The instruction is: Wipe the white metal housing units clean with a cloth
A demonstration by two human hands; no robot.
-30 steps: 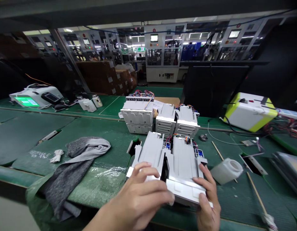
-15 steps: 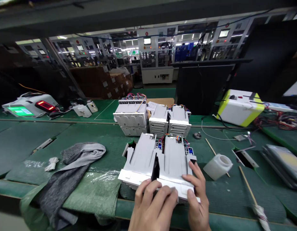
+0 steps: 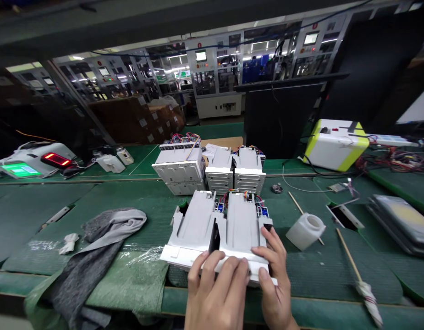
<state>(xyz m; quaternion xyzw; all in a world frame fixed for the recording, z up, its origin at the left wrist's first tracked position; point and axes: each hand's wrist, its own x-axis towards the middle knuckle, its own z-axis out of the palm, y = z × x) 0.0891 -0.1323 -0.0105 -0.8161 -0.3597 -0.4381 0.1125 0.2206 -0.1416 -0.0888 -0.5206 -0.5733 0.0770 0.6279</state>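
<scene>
In front of me are two light grey plastic battery-like modules, a left module point(image 3: 194, 220) and a right module point(image 3: 239, 220), side by side with a dark gap between them. Each has a white front panel, and wires with blue connectors show at the far ends. My left hand point(image 3: 217, 286) curls its fingers over the near edge of the right module's front panel; its thumb is hidden. At that module's right front corner, my right hand point(image 3: 275, 275) grips with the thumb on the panel and fingers along the top and side.
Behind stand more wired modules point(image 3: 180, 172). A white plastic bottle point(image 3: 303, 233), wooden sticks point(image 3: 349, 254) and a flat bagged stack point(image 3: 402, 224) lie right. Left are a grey cloth point(image 3: 105, 247) and green plastic film point(image 3: 132, 279). A white-and-yellow machine point(image 3: 335, 145) sits far right.
The whole view has shifted slightly, so things sit a little further left. My left fingers remain on the front panel with a small shift; my right hand keeps its hold on the corner.
</scene>
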